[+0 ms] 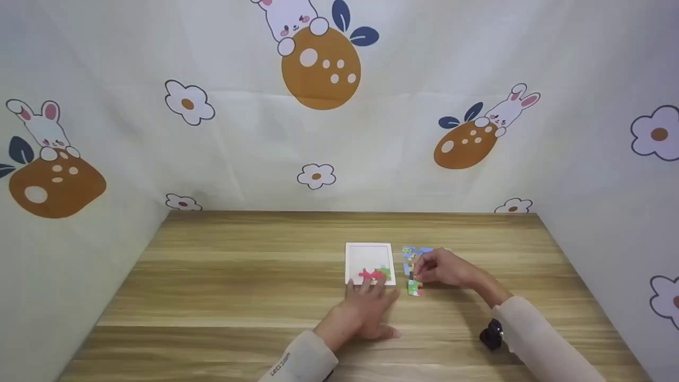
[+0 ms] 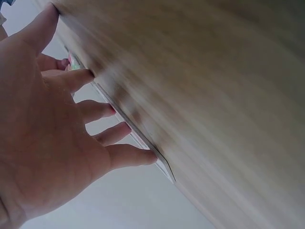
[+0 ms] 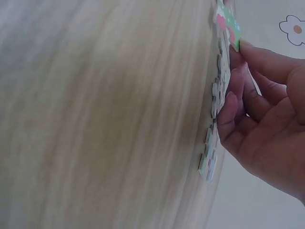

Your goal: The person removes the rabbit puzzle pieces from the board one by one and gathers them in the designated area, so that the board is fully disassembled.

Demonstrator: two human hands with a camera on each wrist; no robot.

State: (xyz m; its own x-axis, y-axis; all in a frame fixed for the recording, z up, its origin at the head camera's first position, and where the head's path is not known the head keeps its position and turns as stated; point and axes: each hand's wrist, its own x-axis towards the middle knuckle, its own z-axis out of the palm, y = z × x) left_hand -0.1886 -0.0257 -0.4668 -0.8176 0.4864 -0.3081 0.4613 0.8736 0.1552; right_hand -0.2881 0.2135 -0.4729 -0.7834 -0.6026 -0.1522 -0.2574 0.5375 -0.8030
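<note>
A white puzzle tray (image 1: 347, 260) lies on the wooden table. Inside its lower right part are a red puzzle piece (image 1: 366, 274) and a green puzzle piece (image 1: 385, 274). My left hand (image 1: 366, 310) has its fingers spread, with fingertips at the tray's near edge, overlapping the lower pieces in the head view. The left wrist view shows those fingertips along the tray's thin side. To the right, my right hand (image 1: 443, 268) pinches a green jigsaw piece with pink and white patches (image 3: 230, 24) between thumb and fingers. The lower fingers curl beside the other pieces.
Several loose jigsaw pieces (image 1: 407, 250), mostly blue, lie right of the tray, partly hidden under the right hand. A fabric backdrop (image 1: 254, 159) with rabbits and flowers rises along the table's far edge and both sides. A black device (image 1: 492, 335) sits at the right wrist.
</note>
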